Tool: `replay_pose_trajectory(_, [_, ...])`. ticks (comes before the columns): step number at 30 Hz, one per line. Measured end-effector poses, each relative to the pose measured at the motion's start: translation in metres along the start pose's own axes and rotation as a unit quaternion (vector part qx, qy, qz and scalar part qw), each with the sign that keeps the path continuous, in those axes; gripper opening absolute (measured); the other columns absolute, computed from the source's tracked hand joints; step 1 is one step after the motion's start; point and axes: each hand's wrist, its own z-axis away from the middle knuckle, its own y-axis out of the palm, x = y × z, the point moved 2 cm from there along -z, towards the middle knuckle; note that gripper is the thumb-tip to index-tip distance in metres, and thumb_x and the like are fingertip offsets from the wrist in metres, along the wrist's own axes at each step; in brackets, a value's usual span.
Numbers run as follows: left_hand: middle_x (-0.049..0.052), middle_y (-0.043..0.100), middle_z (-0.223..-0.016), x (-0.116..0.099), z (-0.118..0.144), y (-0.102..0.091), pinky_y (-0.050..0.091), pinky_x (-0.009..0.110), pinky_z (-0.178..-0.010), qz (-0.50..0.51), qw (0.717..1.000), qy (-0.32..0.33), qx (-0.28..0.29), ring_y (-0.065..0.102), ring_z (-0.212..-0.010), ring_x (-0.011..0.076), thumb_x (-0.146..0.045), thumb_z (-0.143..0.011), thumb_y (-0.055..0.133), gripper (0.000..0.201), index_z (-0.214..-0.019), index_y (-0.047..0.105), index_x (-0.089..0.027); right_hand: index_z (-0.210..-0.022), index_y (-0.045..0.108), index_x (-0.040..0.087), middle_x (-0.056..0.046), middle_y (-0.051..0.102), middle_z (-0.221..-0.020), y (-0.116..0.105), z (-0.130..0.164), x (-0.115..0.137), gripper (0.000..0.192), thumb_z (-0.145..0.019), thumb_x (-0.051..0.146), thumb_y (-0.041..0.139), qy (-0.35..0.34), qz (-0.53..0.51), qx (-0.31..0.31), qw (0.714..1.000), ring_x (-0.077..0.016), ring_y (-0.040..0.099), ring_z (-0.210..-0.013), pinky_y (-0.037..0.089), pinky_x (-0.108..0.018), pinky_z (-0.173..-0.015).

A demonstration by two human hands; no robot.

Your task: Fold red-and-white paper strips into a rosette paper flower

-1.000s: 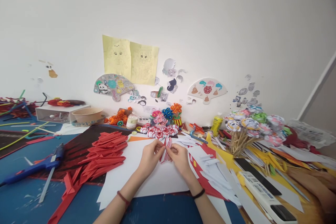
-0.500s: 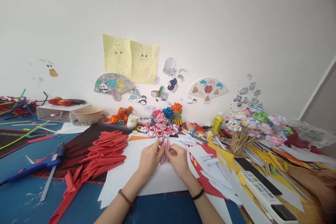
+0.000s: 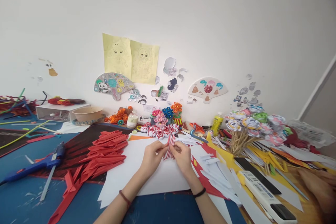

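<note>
Over the white sheet (image 3: 147, 178) on the worktop, we hold a small red-and-white striped paper piece (image 3: 170, 145) between both hands, just in front of a row of finished paper flowers (image 3: 159, 131). Our left hand (image 3: 152, 154) and right hand (image 3: 182, 155) each have their fingers pinched closed on its lower half. We judge it very light, thin and easily creased, so it is best taken by the folded edges with a gentle grip, never squeezed flat.

Left hand (image 3: 151, 155) and right hand (image 3: 182, 155) — fingertips pinched together.
</note>
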Motion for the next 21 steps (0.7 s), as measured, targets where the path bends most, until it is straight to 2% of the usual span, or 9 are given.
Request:
replay_pose_trajectory(4, [0.003, 0.063, -0.063, 0.011, -0.005, 0.002, 0.043, 0.022, -0.052, 0.093, 0.994, -0.06, 0.009, 0.057, -0.055, 0.014, -0.05, -0.081, 0.06, 0.037, -0.08, 0.062, -0.014, -0.057, 0.047, 0.019, 0.005, 0.047, -0.049, 0.001, 0.0, 0.001, 0.036, -0.082, 0.04, 0.062, 0.021, -0.051, 0.022, 0.998, -0.0123, 0.05, -0.042, 0.038, -0.022, -0.043])
replay_pose_trajectory(8, [0.002, 0.06, -0.057, 0.016, -0.005, 0.003, 0.039, 0.02, -0.046, 0.139, 0.985, -0.095, 0.037, 0.053, -0.05, 0.0121, -0.055, -0.075, 0.065, 0.043, -0.075, 0.063, -0.012, -0.057, 0.051, 0.018, 0.005, 0.048, -0.049, 0.003, 0.001, 0.003, 0.036, -0.079, 0.042, 0.066, 0.035, -0.085, 0.048, 0.995, -0.0125, 0.05, -0.042, 0.038, -0.023, -0.043])
replay_pose_trajectory(16, [0.004, 0.064, -0.062, 0.014, -0.008, -0.004, 0.041, 0.023, -0.055, 0.144, 0.983, -0.1, 0.046, 0.055, -0.058, 0.0144, -0.056, -0.073, 0.067, 0.044, -0.069, 0.066, -0.012, -0.061, 0.061, 0.016, 0.002, 0.054, -0.047, 0.003, 0.0, 0.006, 0.039, -0.081, 0.049, 0.065, 0.062, -0.149, 0.092, 0.983, -0.0129, 0.05, -0.044, 0.041, -0.024, -0.048])
replay_pose_trajectory(21, [0.005, 0.066, -0.064, 0.012, -0.008, -0.005, 0.043, 0.024, -0.058, 0.147, 0.983, -0.091, 0.055, 0.058, -0.06, 0.0164, -0.062, -0.079, 0.056, 0.051, -0.072, 0.065, -0.013, -0.062, 0.064, 0.014, 0.001, 0.057, -0.049, 0.004, -0.001, 0.004, 0.044, -0.081, 0.054, 0.062, 0.085, -0.178, 0.1, 0.975, -0.0126, 0.051, -0.045, 0.043, -0.024, -0.049])
